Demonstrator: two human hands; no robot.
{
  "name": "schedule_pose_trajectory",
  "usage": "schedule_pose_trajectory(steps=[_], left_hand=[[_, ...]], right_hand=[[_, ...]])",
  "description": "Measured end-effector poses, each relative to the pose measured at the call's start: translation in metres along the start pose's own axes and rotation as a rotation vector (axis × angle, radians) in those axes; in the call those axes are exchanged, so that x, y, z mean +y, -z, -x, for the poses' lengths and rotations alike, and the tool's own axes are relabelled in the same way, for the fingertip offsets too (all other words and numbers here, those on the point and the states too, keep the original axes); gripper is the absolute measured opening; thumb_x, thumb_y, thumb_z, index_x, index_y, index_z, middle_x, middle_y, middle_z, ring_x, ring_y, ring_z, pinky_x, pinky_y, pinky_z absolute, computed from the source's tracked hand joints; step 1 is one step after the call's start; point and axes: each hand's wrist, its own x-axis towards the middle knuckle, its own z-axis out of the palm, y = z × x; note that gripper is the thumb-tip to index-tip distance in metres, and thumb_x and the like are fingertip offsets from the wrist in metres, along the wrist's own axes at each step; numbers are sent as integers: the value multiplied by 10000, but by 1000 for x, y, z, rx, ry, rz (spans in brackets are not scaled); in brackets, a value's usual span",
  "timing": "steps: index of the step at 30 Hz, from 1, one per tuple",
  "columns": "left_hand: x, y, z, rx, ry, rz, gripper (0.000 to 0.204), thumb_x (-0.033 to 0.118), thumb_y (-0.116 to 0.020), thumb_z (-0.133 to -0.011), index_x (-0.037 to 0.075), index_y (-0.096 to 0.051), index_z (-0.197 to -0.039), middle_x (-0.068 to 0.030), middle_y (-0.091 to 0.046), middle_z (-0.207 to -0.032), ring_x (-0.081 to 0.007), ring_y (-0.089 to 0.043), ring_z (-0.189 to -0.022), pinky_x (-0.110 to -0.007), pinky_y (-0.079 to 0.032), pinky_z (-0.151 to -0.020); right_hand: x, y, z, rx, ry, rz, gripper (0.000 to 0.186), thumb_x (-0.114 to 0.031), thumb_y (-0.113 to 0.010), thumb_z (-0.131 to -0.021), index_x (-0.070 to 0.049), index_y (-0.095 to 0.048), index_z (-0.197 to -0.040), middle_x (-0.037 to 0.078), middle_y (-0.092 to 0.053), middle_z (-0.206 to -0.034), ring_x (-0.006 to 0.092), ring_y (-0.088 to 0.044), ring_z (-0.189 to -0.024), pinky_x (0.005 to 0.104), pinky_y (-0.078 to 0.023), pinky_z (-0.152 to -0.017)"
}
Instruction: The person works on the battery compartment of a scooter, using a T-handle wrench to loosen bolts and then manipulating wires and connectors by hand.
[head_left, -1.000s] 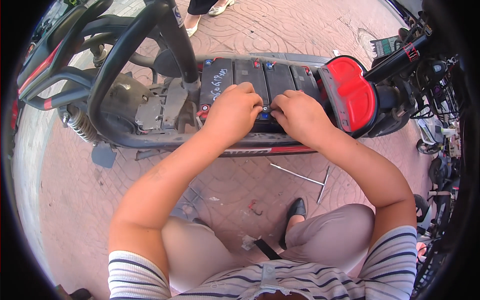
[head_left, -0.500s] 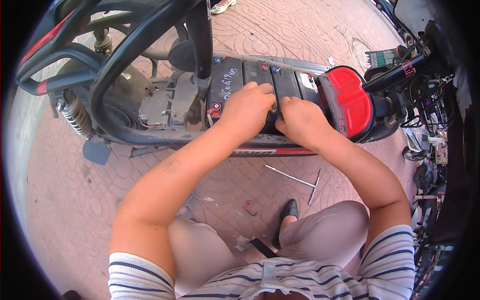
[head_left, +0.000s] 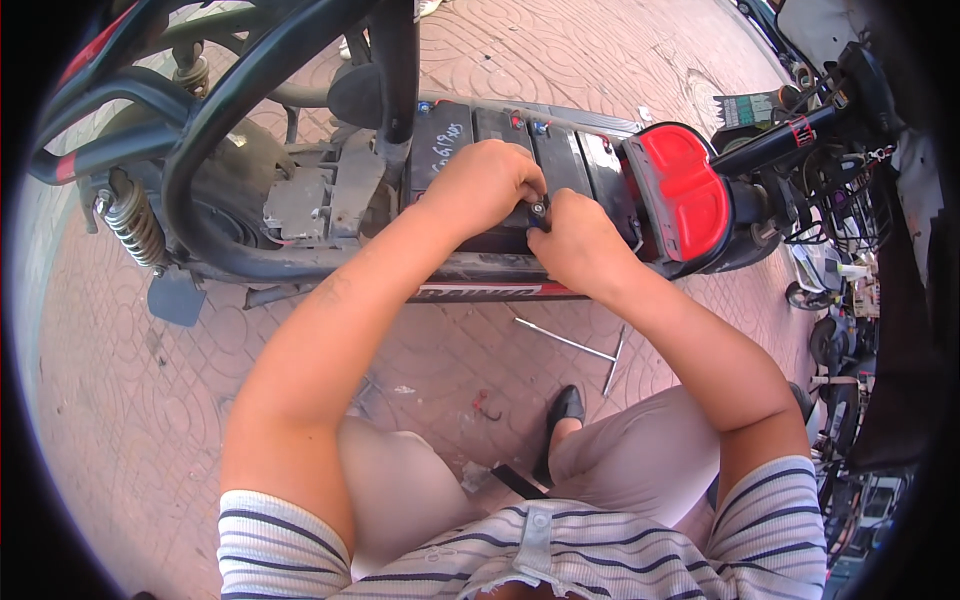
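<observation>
In the open middle bay of a scooter frame point(head_left: 260, 70) sits a row of several black batteries point(head_left: 568, 160), one bearing white handwriting. My left hand point(head_left: 480, 185) and my right hand point(head_left: 575, 245) meet at the near end of a middle battery, both with fingers closed around a small terminal fitting point(head_left: 538, 208) with a metal bolt at its centre. Whether that fitting is loose or attached, I cannot tell. A red curved plastic part point(head_left: 685, 190) lies just right of the batteries. My fingers hide much of the near battery ends.
A T-shaped metal tool point(head_left: 565, 340) and a small red hooked piece point(head_left: 487, 408) lie on the paving point(head_left: 170, 390) in front of my knees. The rear shock spring point(head_left: 135, 225) is at left. Other parked scooters point(head_left: 830, 350) line the right. Another person's shoe shows at the top edge.
The scooter has shifted in the picture as my view moved. My hands stay at the same battery end, with my right thumb lower and more of the bolted fitting showing between my fingers.
</observation>
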Motion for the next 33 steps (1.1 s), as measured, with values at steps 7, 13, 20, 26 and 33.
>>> schedule_pose_trajectory(steps=[7,13,20,26,33], left_hand=[[9,8,8,-2,-6,-32,112,102,-726,-778,53,-744,-877,-78,-709,-883,-289,-656,-894,-380,-516,-795],[13,-2,15,101,30,-153,107,116,-729,-773,58,-741,-862,-77,-711,-890,-290,-649,-888,-387,-517,-792],[13,-6,12,72,31,-157,111,100,-718,-770,64,-744,-872,-88,-718,-870,-290,-659,-872,-388,-524,-780],[5,0,4,28,3,-151,121,72,-709,-775,42,-739,-888,-117,-722,-887,-312,-676,-859,-391,-539,-766],[10,-3,11,8,-59,-143,180,41,-672,-825,54,-723,-997,-97,-702,-996,-318,-637,-948,-395,-507,-850]], right_hand=[[16,12,4,-20,19,-151,226,-164,-662,-818,59,-643,-847,273,-668,-885,421,-657,-907,462,-520,-818],[11,12,-5,-231,81,114,372,-233,-508,-886,97,-669,-833,311,-656,-893,445,-652,-883,492,-508,-840],[6,12,-1,-217,36,-67,386,-210,-486,-902,124,-645,-791,325,-643,-799,460,-649,-788,500,-523,-776],[-6,12,-7,-405,-169,-306,375,-181,-459,-931,145,-578,-789,220,-615,-614,286,-652,-478,405,-501,-399],[18,14,9,-304,37,-254,372,-251,-545,-917,98,-667,-876,281,-667,-842,363,-683,-855,429,-522,-778]])
